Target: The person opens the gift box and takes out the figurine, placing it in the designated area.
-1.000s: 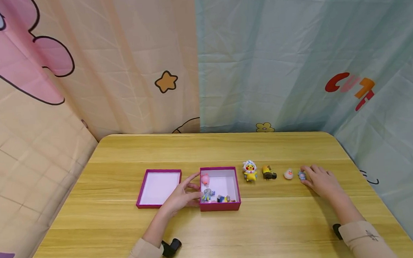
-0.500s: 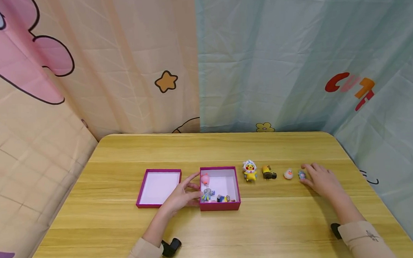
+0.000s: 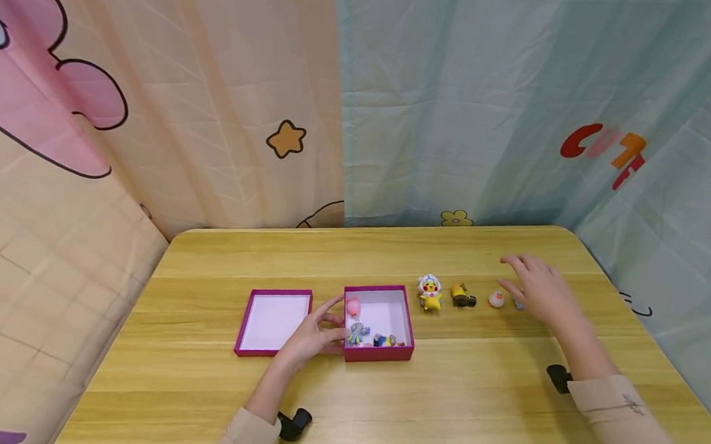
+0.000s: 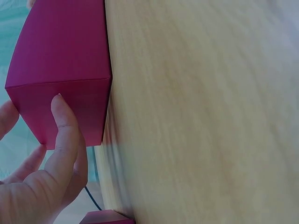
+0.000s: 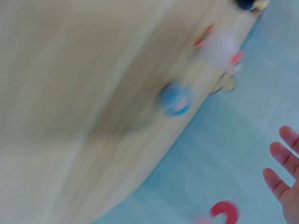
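Note:
My left hand (image 3: 310, 335) rests against the left side of a magenta box (image 3: 379, 356), its fingertips at the wall and rim. In the left wrist view, straight fingers (image 4: 65, 126) touch that box's wall. Inside lie a pink figure (image 3: 353, 308), a grey elephant-like figure (image 3: 357, 333) and a blue and yellow figure (image 3: 384, 341). My right hand (image 3: 546, 293) is raised over the table, fingers spread, holding nothing. It partly hides a small blue figure (image 3: 519, 304), which stands on the table, blurred in the right wrist view. Left of that sits a white duck toy (image 3: 497, 299).
A Pikachu figure (image 3: 430, 293) in a white hood and a yellow and black toy (image 3: 462, 296) stand between box and duck. The magenta-edged lid (image 3: 276, 322) lies inside up, left of the box. Curtains (image 3: 446, 108) hang behind the wooden table (image 3: 452, 406).
My right hand has let go of the small blue figure and lifted away, moving up and slightly left. The blue figure stays in place. My left hand and the box have not moved.

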Available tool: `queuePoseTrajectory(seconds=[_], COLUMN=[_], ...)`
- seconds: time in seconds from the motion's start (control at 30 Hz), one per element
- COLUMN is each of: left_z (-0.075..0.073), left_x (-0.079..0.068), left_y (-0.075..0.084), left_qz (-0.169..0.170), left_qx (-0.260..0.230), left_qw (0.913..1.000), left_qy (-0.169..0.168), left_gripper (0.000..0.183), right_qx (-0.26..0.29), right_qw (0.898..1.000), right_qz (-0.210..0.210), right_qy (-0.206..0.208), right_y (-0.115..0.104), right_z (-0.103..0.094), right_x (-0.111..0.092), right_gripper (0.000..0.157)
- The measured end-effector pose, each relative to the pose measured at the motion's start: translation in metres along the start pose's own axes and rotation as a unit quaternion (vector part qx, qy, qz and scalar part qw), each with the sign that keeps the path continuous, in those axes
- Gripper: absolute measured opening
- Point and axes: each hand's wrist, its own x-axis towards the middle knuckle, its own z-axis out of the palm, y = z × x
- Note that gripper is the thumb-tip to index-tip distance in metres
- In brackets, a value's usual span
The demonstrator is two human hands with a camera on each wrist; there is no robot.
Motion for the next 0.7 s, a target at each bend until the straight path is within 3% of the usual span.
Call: queuePoseTrajectory(seconds=[0.23,0.43,0.7], left_z=[0.000,0.001,0.000], left_x=[0.000,0.000,-0.001], left_y=[0.000,0.000,0.001], left_qz=[-0.002,0.002,0.000], left_qx=[-0.002,-0.008,-0.016], left_qw=[1.0000,1.0000,0.9999], left_qy=[0.005,-0.004,-0.006], left_gripper=[0.066,0.066,0.066], right_qx=[-0.007,-0.021,-0.014], right_qw=[0.997,0.988,0.977], right_qz=[-0.064,-0.139,-0.212], right_qy=[0.029,0.064,0.032], right_y=[-0.042,-0.075,-0.115], right_z=[-0.003,0.005,0.017], right_x=[0.018,0.029,0.039], right_gripper=[0.043,0.042,0.042])
